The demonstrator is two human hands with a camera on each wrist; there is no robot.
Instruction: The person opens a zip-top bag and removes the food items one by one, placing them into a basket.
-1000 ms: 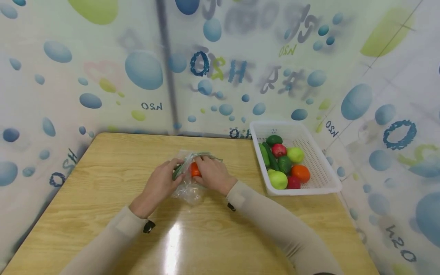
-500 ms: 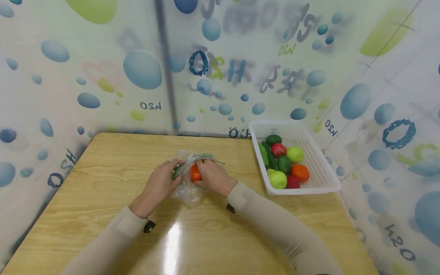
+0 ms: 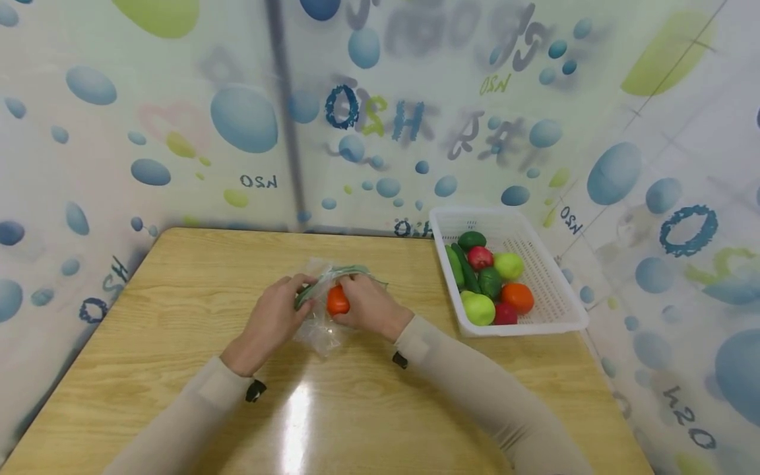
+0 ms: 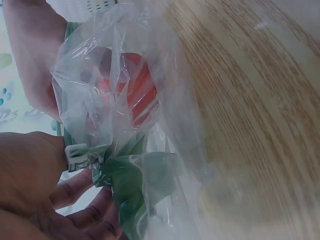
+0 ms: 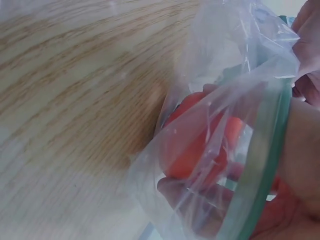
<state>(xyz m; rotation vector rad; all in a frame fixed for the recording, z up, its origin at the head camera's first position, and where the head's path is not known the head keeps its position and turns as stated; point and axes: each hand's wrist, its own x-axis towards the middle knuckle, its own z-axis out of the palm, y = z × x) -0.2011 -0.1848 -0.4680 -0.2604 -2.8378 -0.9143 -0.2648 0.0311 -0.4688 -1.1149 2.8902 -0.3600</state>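
A clear plastic bag (image 3: 321, 338) with a green-edged mouth lies on the table in front of me. My left hand (image 3: 272, 318) pinches the bag's mouth at its left side; in the left wrist view the bunched green rim (image 4: 125, 182) lies by the thumb and fingers. My right hand (image 3: 369, 307) reaches through the mouth and grips a red-orange tomato (image 3: 338, 301). From the right wrist, the tomato (image 5: 187, 145) shows through the film, with fingers (image 5: 195, 202) curled round it and the green rim crossing near the wrist.
On the wooden table (image 3: 196, 297), a white perforated basket (image 3: 558, 320) stands at the right. It holds cucumbers, green and red fruit and another red-orange tomato (image 3: 518, 299). A patterned wall (image 3: 380, 165) rises behind the table's far edge.
The tomato has shifted slightly left and down inside the bag, and more of it shows past my right fingers. My left hand keeps its hold on the bag's mouth.
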